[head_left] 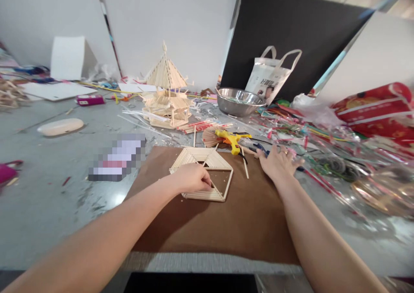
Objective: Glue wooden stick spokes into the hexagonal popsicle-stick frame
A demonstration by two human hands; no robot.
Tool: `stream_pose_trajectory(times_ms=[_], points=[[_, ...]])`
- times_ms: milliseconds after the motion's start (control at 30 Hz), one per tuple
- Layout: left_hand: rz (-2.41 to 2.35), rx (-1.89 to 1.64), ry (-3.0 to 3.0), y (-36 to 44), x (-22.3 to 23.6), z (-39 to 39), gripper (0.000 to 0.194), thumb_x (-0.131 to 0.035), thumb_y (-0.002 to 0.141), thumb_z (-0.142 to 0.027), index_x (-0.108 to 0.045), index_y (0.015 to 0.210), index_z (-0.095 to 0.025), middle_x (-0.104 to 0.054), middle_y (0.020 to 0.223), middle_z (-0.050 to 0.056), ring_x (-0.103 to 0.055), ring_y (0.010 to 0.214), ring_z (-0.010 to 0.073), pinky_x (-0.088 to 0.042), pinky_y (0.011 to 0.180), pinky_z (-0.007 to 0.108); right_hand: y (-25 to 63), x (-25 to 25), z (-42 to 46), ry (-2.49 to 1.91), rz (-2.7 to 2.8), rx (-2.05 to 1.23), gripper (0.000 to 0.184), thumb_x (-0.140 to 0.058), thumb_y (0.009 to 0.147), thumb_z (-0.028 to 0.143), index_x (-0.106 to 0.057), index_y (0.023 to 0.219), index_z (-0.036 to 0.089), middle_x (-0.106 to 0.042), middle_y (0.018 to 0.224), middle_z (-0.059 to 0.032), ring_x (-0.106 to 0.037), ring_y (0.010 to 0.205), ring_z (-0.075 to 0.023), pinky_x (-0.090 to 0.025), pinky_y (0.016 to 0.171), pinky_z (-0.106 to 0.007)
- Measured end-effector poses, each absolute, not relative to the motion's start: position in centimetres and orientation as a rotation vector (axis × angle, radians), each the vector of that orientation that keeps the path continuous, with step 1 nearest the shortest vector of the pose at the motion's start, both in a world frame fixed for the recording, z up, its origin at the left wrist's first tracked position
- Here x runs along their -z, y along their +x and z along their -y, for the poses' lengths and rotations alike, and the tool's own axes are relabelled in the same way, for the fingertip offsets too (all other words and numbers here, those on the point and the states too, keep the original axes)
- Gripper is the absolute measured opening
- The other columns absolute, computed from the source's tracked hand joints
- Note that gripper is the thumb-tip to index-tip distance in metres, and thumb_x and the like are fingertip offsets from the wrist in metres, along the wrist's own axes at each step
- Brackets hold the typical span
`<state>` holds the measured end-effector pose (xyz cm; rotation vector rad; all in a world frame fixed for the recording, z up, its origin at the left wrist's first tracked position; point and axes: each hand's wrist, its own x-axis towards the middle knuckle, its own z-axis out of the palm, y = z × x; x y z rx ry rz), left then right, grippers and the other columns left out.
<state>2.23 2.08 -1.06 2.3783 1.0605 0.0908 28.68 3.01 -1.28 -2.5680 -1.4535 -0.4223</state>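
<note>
On a brown board [181, 232] lies a flat hexagonal frame [229, 183] of pale wooden sticks, part of its sections filled with rows of sticks. My left hand [192, 177] rests over the frame's middle, fingers curled together at a diagonal stick; whatever is between the fingertips is hidden. Past the board's right edge, my right hand [280, 163] reaches forward with its fingers spread, beside a dark blue-handled tool [261, 148] partly covered by the hand. A yellow glue gun [233, 140] lies behind the frame, and a loose stick [245, 163] is to its right.
A stick-built pagoda [166, 90] stands behind the board, near a bundle of red-tipped sticks [200, 126]. A metal bowl [239, 101] and a white bag [267, 77] are farther back. The phone [118, 157] and white case [61, 127] lie left; plastic clutter [330, 163] covers the right.
</note>
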Motion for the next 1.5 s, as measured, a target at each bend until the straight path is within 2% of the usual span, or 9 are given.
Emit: stream_pose_trajectory(times_ms=[67,167,433,633,800,967,1100,1333,1500], points=[[-1.058,-0.076,2.382,2.2,1.0,-2.1,0.022,-0.052,0.062,-0.037,-0.067,0.076,-0.027,-0.067,0.074,-0.002,-0.056,0.064,0.0129,-0.034,0.053,0.02,27.5,0.1,-3.2,-2.402,1.599,0.459,0.054,-0.024,0.077,0.05,-0.048,0.111,0.014,-0.046,0.116,-0.0155,-0.037,0.108,-0.0312,-0.026,0.084,-0.046],[-1.055,-0.065,2.389,2.3,0.9,-2.0,0.023,-0.052,0.063,-0.037,-0.066,0.077,-0.026,-0.066,0.075,-0.001,-0.056,0.065,0.0134,-0.034,0.053,0.02,25.8,-1.0,-4.5,-2.333,1.719,0.07,0.05,-0.026,0.076,0.051,-0.059,0.092,0.018,-0.06,0.094,-0.0123,-0.051,0.091,-0.0269,-0.037,0.074,-0.037],[-1.105,-0.219,2.356,2.1,0.7,-2.1,0.023,-0.048,0.068,-0.033,-0.065,0.078,-0.02,-0.065,0.078,0.003,-0.055,0.069,0.0154,-0.036,0.057,0.022,24.2,0.7,-9.0,-2.197,1.584,-0.309,0.03,-0.054,0.058,0.045,-0.06,0.062,0.016,-0.061,0.069,-0.0084,-0.056,0.073,-0.0239,-0.04,0.063,-0.031],[-1.163,-0.655,1.965,1.7,0.2,-2.8,0.024,-0.046,0.071,-0.025,-0.061,0.088,-0.016,-0.063,0.086,0.004,-0.054,0.074,0.0129,-0.038,0.067,0.022,23.6,0.6,-7.5,-1.908,1.421,-0.491,0.027,-0.044,0.067,0.036,-0.055,0.075,0.013,-0.057,0.063,-0.0037,-0.053,0.054,-0.013,-0.04,0.046,-0.022],[-1.144,-0.851,1.456,1.6,0.3,-3.2,0.018,-0.051,0.069,-0.027,-0.059,0.075,-0.012,-0.048,0.05,-0.004,-0.038,0.042,0.0048,-0.031,0.043,0.017,22.8,-1.1,-3.6,-1.554,1.294,-0.776,0.018,-0.051,0.063,0.028,-0.049,0.075,0.015,-0.057,0.063,-0.0012,-0.054,0.054,-0.01,-0.045,0.052,-0.021],[-1.037,-1.035,1.027,1.5,0.7,-3.7,0.012,-0.056,0.065,-0.021,-0.048,0.063,-0.012,-0.049,0.053,-0.003,-0.037,0.038,0.0029,-0.031,0.038,0.017,22.0,-1.2,-0.5,-1.274,1.254,-1.011,0.019,-0.056,0.056,0.014,-0.051,0.074,0.014,-0.053,0.045,0.0039,-0.048,0.04,-0.0082,-0.038,0.043,-0.02],[-0.977,-1.057,0.86,1.4,1.1,-4.0,0.016,-0.059,0.063,-0.022,-0.047,0.062,-0.013,-0.051,0.054,-0.002,-0.039,0.037,0.0031,-0.029,0.035,0.016,21.4,-0.7,0.6,-1.225,1.322,-1.05,0.014,-0.057,0.061,0.022,-0.053,0.071,0.013,-0.05,0.042,0.0046,-0.045,0.036,-0.0074,-0.035,0.039,-0.02],[-0.923,-1.124,0.72,1.4,1.3,-4.2,0.018,-0.063,0.06,-0.022,-0.047,0.061,-0.013,-0.048,0.048,-0.005,-0.037,0.034,0.0016,-0.026,0.032,0.013,20.7,-0.2,1.2,-1.226,1.386,-1.135,0.033,-0.062,0.056,0.02,-0.055,0.088,0.016,-0.061,0.083,-0.0039,-0.05,0.048,-0.0086,-0.044,0.045,-0.024],[-0.916,-1.158,0.701,1.2,1.2,-4.2,0.017,-0.062,0.06,-0.02,-0.047,0.061,-0.013,-0.049,0.049,-0.004,-0.037,0.034,0.001,-0.024,0.032,0.013,20.9,0.3,1.1,-1.271,1.433,-1.059,0.018,-0.062,0.055,0.018,-0.058,0.071,0.019,-0.063,0.07,-0.0016,-0.058,0.064,-0.0162,-0.048,0.057,-0.03]])
